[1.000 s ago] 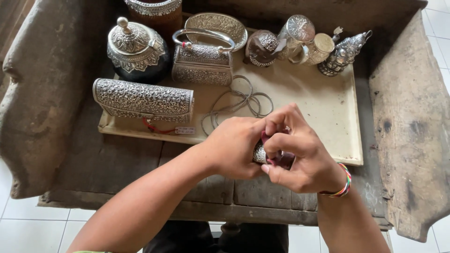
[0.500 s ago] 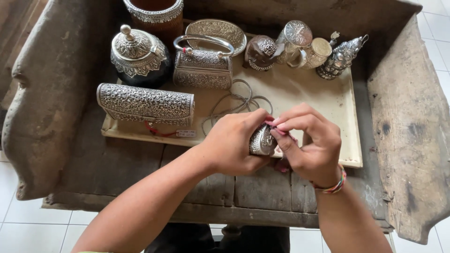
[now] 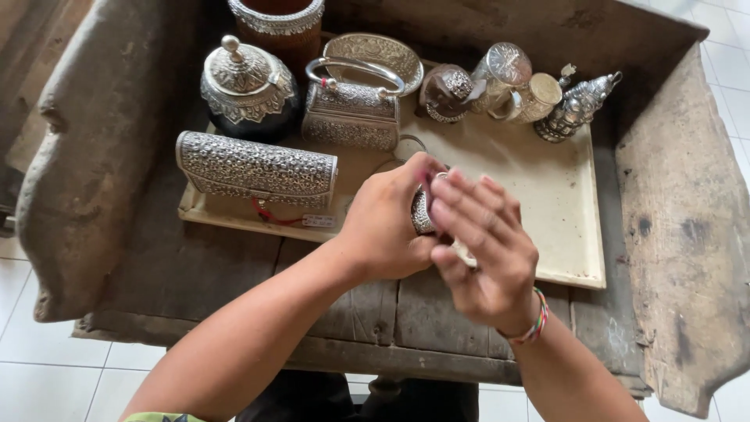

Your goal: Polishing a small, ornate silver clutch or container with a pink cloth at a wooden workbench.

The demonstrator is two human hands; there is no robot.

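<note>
Silver clutch (image 3: 256,169) and handbag (image 3: 351,113) just beyond both hands (image 3: 391,219), tray-borne

Small embossed silver piece (image 3: 423,212), rounded, mostly hidden, held above tray's front edge.

place: looks like a silver craft shop or stall | clues: embossed silver boxes (image 3: 256,168), lidded jar (image 3: 247,86) and handbag-shaped case (image 3: 351,113) on a cream tray (image 3: 547,195) beyond the grip | rough old wooden worktop (image 3: 125,234), white tiled floor (image 3: 47,375)
</note>
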